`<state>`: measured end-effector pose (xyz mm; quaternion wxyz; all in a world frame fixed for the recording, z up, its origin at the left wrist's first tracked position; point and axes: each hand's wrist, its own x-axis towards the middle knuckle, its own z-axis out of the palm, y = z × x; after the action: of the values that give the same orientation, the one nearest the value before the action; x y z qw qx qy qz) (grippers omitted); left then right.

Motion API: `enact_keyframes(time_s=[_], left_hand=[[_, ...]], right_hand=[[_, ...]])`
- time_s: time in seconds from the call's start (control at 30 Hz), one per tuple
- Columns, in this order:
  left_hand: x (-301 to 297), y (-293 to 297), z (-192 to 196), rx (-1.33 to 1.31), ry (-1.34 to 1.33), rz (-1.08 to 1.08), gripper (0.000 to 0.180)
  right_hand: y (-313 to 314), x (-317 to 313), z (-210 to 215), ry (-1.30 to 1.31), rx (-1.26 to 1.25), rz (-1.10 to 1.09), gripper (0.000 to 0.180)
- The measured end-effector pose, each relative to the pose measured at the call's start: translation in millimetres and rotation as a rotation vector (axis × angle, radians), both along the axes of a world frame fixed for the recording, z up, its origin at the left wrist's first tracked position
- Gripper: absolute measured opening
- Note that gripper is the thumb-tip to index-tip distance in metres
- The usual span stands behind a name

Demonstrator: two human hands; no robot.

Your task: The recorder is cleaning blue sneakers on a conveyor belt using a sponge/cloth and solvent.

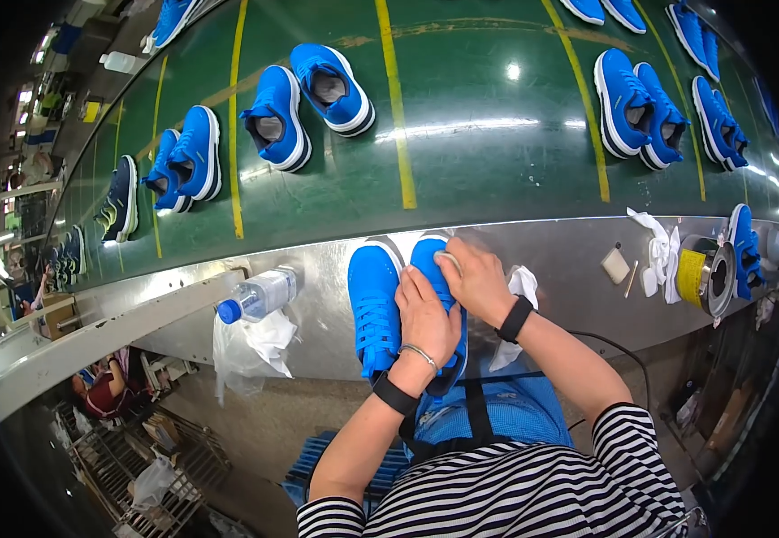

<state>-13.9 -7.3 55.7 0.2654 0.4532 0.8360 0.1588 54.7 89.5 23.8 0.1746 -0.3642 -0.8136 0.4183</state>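
Note:
Two blue sneakers with white soles lie side by side on the metal ledge, toes pointing away from me. My left hand (427, 321) rests across the laces of the right sneaker (427, 255), its fingers wrapped over the side and gripping it. At that sneaker's toe, my right hand (479, 280) is closed in a pinch around a small pale piece (449, 259), pressed against the upper near the sole edge. I cannot make out what the piece is. The left sneaker (373, 300) stands upright beside it, its laces done up, with my left fingertips close to its side.
A clear bottle with a blue cap (259, 294) lies left, by crumpled white tissue (271, 339). To the right are more tissue (524, 285), a beige block (614, 266) and a yellow-labelled metal can (705, 275). Beyond, a green belt (470, 170) carries several sneakers. A metal rail (112, 332) juts in.

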Motion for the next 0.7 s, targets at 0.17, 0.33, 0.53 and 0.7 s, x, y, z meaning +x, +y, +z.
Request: enact_keyframes(time_s=[0.17, 0.33, 0.53, 0.7], left_hand=[[1.3, -1.4, -1.1, -0.008, 0.027, 0.012, 0.078], [2.5, -0.8, -1.8, -0.014, 0.022, -0.003, 0.078], [1.3, -0.8, -0.8, -0.001, 0.023, 0.002, 0.078], [-0.2, 0.8, -2.1, 0.021, 0.018, -0.008, 0.078]], right_hand=[[-12.4, 9.7, -0.3, 0.043, -0.085, -0.093, 0.018], [-2.6, -6.6, -2.5, 0.016, -0.108, -0.156, 0.017], [-14.1, 7.7, -1.7, 0.066, -0.18, -0.128, 0.017], [3.9, -11.6, 0.6, -0.028, -0.174, -0.149, 0.019]])
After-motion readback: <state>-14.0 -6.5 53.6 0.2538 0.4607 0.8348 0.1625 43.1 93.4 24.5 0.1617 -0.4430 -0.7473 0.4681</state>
